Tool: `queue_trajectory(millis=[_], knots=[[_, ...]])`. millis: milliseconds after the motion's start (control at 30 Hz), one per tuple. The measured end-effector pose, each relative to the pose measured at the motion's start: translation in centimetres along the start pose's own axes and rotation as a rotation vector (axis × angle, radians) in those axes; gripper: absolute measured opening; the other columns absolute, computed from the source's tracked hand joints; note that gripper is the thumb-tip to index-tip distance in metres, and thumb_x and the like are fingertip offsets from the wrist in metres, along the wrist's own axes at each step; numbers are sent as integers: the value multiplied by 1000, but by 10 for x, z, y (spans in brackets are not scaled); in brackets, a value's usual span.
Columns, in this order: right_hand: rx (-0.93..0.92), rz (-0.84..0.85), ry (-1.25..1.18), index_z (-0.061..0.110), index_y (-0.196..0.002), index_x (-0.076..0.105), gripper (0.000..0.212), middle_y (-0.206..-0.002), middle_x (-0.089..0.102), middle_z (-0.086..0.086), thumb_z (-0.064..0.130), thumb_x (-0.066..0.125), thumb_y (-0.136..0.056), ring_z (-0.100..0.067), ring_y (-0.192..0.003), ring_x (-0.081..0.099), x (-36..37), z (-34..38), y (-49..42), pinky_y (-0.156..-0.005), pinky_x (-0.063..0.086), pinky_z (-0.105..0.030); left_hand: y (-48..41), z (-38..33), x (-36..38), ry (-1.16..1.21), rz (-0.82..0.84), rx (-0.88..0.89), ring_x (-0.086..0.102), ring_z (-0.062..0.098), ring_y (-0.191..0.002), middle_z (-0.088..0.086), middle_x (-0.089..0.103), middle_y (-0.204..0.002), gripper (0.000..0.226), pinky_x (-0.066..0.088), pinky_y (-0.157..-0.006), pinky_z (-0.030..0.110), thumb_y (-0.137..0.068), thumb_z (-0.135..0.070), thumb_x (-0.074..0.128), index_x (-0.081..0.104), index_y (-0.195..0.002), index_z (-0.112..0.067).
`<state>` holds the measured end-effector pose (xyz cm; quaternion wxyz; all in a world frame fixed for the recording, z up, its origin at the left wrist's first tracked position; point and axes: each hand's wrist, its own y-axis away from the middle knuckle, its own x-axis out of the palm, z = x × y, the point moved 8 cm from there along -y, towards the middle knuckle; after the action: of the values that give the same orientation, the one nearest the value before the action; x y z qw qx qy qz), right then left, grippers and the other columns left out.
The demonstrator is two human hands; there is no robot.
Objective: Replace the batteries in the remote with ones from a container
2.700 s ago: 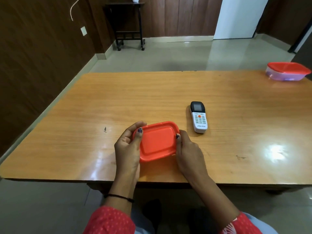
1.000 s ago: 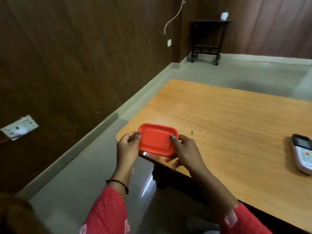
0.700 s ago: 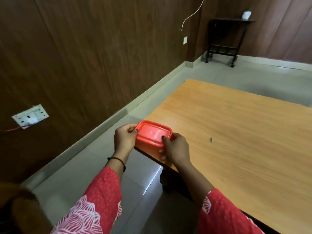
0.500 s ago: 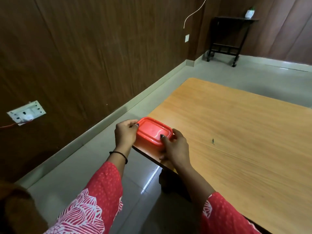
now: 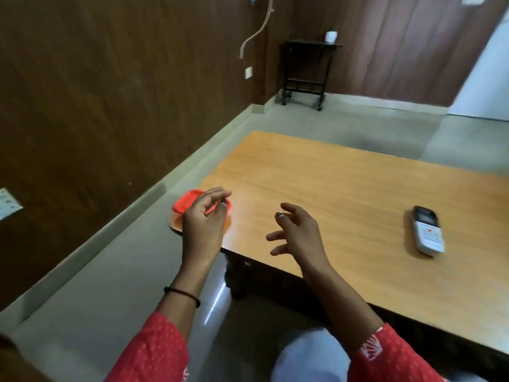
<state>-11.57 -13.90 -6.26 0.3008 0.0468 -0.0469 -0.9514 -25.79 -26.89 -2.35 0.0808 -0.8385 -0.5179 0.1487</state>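
Nearest to us: two red patterned sleeves [image 5: 154, 351] at the bottom edge, and a thin black band [image 5: 183, 293] on the left wrist.

Left hand [image 5: 202, 224]: raised in front of the table's near-left corner, fingers loosely curled and apart, thumb and forefinger close but gripping nothing that we can make out. It partly hides the red container [image 5: 187, 202] behind it. We cannot tell whether any finger touches the lid.

Right hand [image 5: 298, 234]: hovering over the near edge of the table [image 5: 344, 194], fingers spread and empty, palm turned toward the left hand.

The red container sits on the very corner of the wooden table, lid on, blurred. It lies just beside the left hand and well apart from the right.

Remote [image 5: 428, 234]: white body with a dark display end, lying face up on the table top well to the right of both hands, untouched. Its dark end points away from us. Battery cover not visible from this side.

Further out: grey tiled floor [image 5: 358, 119] beyond the table, and dark wood panelling along the left wall. A white socket plate [image 5: 8, 206] shows low on that wall at the far left edge. A pale cable [image 5: 254, 34] hangs down the wall higher up. In the far corner stands a small black stand [image 5: 305, 70] on castors with a little white pot [image 5: 331, 35] on top.
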Motion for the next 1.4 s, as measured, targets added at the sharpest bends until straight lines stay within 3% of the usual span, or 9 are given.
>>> queue_trajectory(millis=[200,367,533,733,833,900,967,1100,1400], knots=[[-80,-151,-8,13,-127,51,32,-112,61,-8,13,48,-96,-17,-71,67,-123,22,97,-49,54,-30,103,-61,76,143,346,-29,63,7,-98,-11,68,-99,21,51,-88,28,-91,-13,55,69,-101,-26],[-136,-303,-7,12,-123,56,28,-110,64,-10,13,49,-96,-20,-76,67,-216,28,159,-52,55,-29,174,-103,138,184,634,-16,61,3,-102,-8,69,-106,18,47,-86,19,-92,-16,56,66,-102,-28],[-79,-399,-1,16,-121,57,27,-108,64,-5,18,51,-95,-22,-84,67,-278,10,168,-57,56,-33,197,-109,181,185,720,-68,60,-3,-100,-11,69,-105,20,45,-82,14,-92,-18,55,66,-106,-26],[69,-450,199,13,-135,46,48,-113,58,-3,30,57,-91,-18,-84,62,-321,-47,95,-51,52,-29,186,-51,255,97,735,-193,59,3,-109,-10,67,-110,23,45,-95,21,-91,-15,56,64,-109,-27],[121,-476,424,13,-140,37,72,-131,48,-6,50,60,-83,-24,-111,55,-337,-71,27,-78,54,-37,160,-20,301,4,728,-179,56,2,-113,-13,65,-114,25,44,-102,29,-90,-18,57,63,-113,-28],[116,-489,550,6,-141,32,86,-137,40,-11,58,61,-78,-29,-125,43,-340,-77,-19,-97,43,-39,136,-6,327,-109,722,-110,49,5,-123,-13,59,-125,31,40,-103,25,-91,-20,55,59,-120,-29],[133,-523,638,3,-141,27,95,-138,36,-14,60,63,-75,-32,-129,35,-343,-82,-63,-102,35,-41,107,7,357,-300,737,17,34,10,-137,-9,48,-141,40,32,-111,32,-92,-21,53,51,-131,-29],[142,-643,703,7,-138,32,77,-128,42,-14,36,68,-77,-33,-118,40,-339,-88,-101,-97,35,-40,63,29,406,-636,838,191,7,15,-147,-2,24,-156,57,5,-119,37,-93,-28,52,29,-145,-24],[176,-681,693,9,-136,38,69,-124,44,-14,22,67,-75,-28,-108,42,-359,-73,-152,-97,37,-41,42,44,434,-890,985,154,-15,12,-144,-1,-7,-160,64,-9,-116,38,-94,-46,40,12,-149,-30]])
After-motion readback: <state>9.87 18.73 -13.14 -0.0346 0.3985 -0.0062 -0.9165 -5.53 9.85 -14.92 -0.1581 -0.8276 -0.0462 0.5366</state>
